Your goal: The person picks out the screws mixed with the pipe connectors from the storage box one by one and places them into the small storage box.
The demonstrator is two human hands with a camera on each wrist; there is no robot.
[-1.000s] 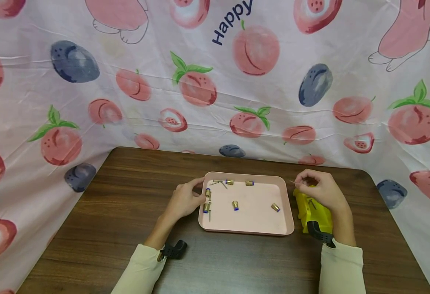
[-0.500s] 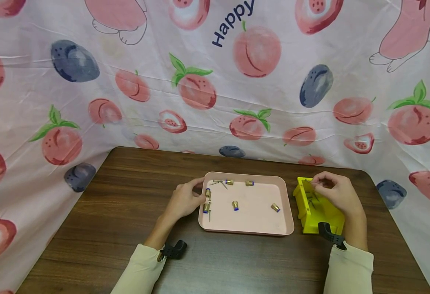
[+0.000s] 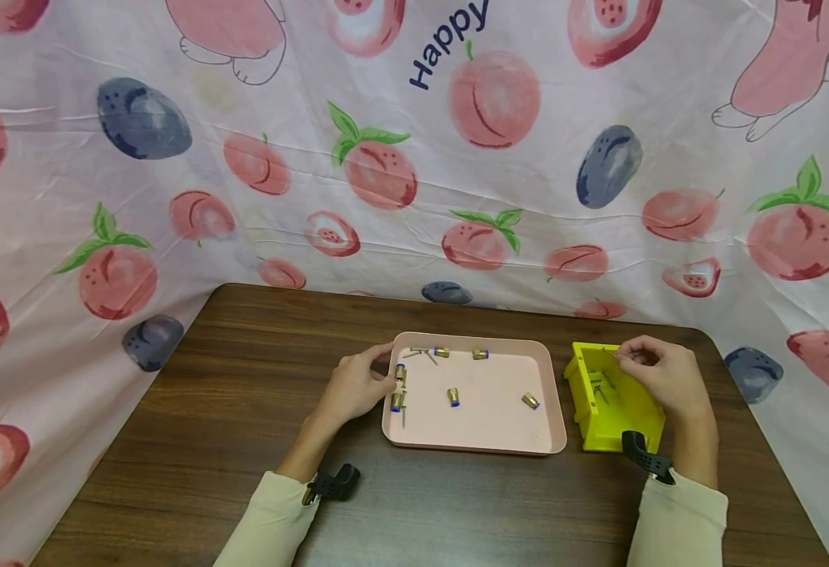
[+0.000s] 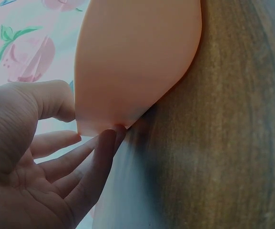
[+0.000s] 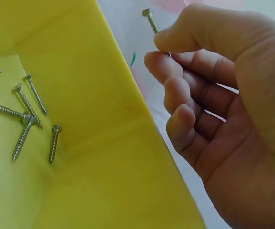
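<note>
A pink tray (image 3: 553, 435) lies mid-table with several brass fittings (image 3: 453, 396) and a few screws (image 3: 424, 353) in it. My left hand (image 3: 357, 386) rests against the tray's left rim, thumb on top and fingers straight beneath the tray's edge (image 4: 127, 76). A yellow box (image 3: 623, 417) stands right of the tray, with several screws (image 5: 25, 109) on its floor. My right hand (image 3: 658, 374) hovers over the box's far right side and pinches one screw (image 5: 151, 21) between thumb and forefinger.
The brown wooden table (image 3: 244, 409) is walled on three sides by a pink fruit-print cloth (image 3: 386, 157). Bare wood lies left of and in front of the tray. The table's right edge is close to the yellow box.
My right hand carried the pinched screw rightward from the box's near-left corner across to its far right side. The box is now uncovered. The left hand stayed put.
</note>
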